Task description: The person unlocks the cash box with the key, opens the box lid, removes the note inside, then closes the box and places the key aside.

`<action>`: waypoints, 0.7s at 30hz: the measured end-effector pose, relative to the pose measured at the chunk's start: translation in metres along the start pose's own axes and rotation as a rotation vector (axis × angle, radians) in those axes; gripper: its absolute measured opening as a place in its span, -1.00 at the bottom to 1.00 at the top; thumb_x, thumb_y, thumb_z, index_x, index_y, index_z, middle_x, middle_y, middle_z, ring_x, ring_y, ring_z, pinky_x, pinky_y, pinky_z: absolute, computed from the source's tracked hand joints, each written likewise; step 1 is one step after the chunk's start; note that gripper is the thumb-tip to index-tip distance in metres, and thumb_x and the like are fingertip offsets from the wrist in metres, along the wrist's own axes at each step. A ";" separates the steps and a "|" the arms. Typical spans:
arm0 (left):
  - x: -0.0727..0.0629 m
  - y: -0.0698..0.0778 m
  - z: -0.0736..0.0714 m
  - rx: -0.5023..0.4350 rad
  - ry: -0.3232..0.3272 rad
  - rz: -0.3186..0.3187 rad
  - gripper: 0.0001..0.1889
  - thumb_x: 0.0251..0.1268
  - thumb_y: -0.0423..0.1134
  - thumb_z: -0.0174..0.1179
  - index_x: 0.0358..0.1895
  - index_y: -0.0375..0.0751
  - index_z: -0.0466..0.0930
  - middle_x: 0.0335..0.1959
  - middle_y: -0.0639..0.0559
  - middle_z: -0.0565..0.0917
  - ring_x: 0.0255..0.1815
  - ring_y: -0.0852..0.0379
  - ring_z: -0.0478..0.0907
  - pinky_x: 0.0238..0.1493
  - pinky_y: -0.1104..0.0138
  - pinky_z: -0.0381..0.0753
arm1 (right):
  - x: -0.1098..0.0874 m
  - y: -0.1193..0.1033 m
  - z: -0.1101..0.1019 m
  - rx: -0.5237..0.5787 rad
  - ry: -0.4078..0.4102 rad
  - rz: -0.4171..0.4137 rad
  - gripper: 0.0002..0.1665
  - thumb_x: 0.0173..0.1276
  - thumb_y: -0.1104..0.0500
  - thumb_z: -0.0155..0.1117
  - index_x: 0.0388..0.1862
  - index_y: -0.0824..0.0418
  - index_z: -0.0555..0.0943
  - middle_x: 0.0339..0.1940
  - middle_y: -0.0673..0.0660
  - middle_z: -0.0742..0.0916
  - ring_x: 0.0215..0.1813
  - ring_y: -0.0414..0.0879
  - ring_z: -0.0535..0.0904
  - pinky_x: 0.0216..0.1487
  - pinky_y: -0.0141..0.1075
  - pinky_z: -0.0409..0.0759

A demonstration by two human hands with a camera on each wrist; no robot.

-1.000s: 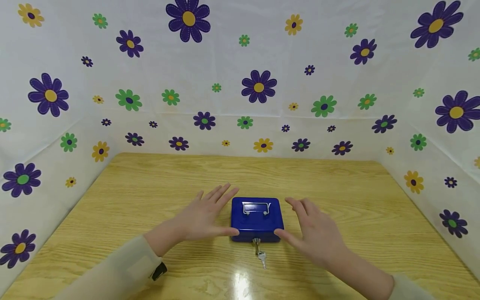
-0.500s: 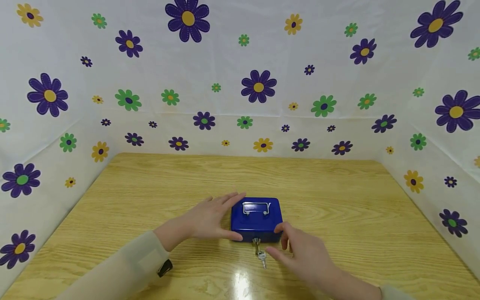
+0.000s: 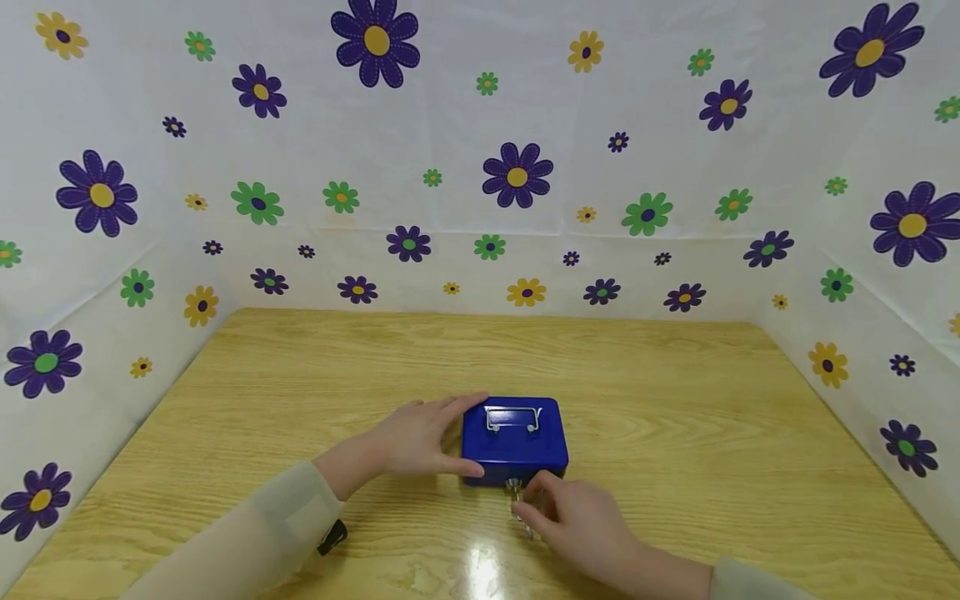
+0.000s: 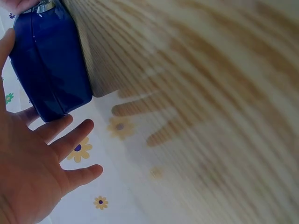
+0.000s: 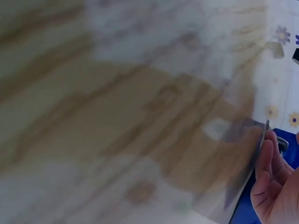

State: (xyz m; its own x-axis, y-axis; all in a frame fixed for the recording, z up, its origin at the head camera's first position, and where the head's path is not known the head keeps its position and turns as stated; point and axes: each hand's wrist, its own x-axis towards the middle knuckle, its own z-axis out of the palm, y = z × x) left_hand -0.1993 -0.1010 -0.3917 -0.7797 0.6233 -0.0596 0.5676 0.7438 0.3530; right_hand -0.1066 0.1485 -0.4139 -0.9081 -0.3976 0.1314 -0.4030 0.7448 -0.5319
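Observation:
A blue cash box (image 3: 517, 442) with a folded wire handle (image 3: 512, 419) on its lid stands on the wooden table. My left hand (image 3: 416, 437) holds its left side, thumb at the front corner and index finger at the back corner. In the left wrist view, the other fingers (image 4: 77, 140) of that hand spread out beyond the box. At the front lock (image 3: 513, 483) my right hand (image 3: 581, 521) pinches a key between thumb and index finger. A second key (image 3: 525, 527) hangs below, partly covered by the thumb. The right wrist view shows a thin metal key edge (image 5: 267, 126) at the fingertips.
The light wood table (image 3: 360, 358) reaches back to a white cloth (image 3: 450, 125) printed with flowers, which also lines both sides. A small black object (image 3: 332, 537) sits at the left sleeve's cuff. Light glares on the table in front of the box.
My right hand has come from the box's right side down to the lock and now pinches the key. My left hand has moved slightly right onto the box's side.

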 end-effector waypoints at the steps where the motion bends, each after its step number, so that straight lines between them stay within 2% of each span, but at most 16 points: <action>1: 0.000 0.000 0.000 -0.007 -0.001 -0.001 0.07 -0.02 0.59 0.06 0.55 0.18 -0.03 0.44 -0.05 0.29 0.35 -0.10 0.32 0.29 -0.18 0.22 | 0.001 0.000 0.002 -0.002 -0.006 0.012 -0.71 0.39 -0.16 0.21 -0.34 0.02 0.57 -0.69 -0.30 0.48 -0.63 -0.40 0.35 -0.60 -0.41 0.34; 8: 0.002 -0.001 0.001 -0.021 -0.005 -0.003 0.08 -0.04 0.62 0.02 0.55 0.22 -0.04 0.43 -0.03 0.31 0.34 -0.07 0.34 0.27 -0.15 0.26 | 0.007 -0.002 0.009 -0.031 -0.018 0.067 -0.71 0.40 -0.13 0.21 -0.43 -0.01 0.58 -0.73 -0.26 0.44 -0.67 -0.36 0.31 -0.64 -0.40 0.31; 13: 0.002 -0.001 0.001 -0.027 -0.009 -0.003 0.08 -0.04 0.62 0.02 0.55 0.22 -0.04 0.42 -0.04 0.32 0.34 -0.08 0.34 0.26 -0.15 0.26 | 0.009 -0.001 0.012 -0.057 0.022 0.052 -0.72 0.39 -0.08 0.23 -0.51 -0.04 0.57 -0.76 -0.28 0.42 -0.69 -0.37 0.29 -0.66 -0.41 0.28; 21: 0.002 -0.003 0.003 -0.028 -0.018 -0.005 0.08 -0.03 0.62 0.02 0.56 0.21 -0.04 0.43 -0.01 0.32 0.37 -0.04 0.30 0.28 -0.17 0.23 | 0.010 -0.001 0.017 -0.050 0.060 0.023 -0.74 0.38 -0.02 0.26 -0.51 0.00 0.58 -0.77 -0.29 0.41 -0.70 -0.39 0.28 -0.67 -0.42 0.27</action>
State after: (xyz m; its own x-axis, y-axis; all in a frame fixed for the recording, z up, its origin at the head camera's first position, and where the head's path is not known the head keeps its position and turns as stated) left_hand -0.2018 -0.1012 -0.3957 -0.7778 0.6237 -0.0780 0.5557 0.7403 0.3782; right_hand -0.1133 0.1345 -0.4258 -0.9216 -0.3488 0.1703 -0.3862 0.7796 -0.4930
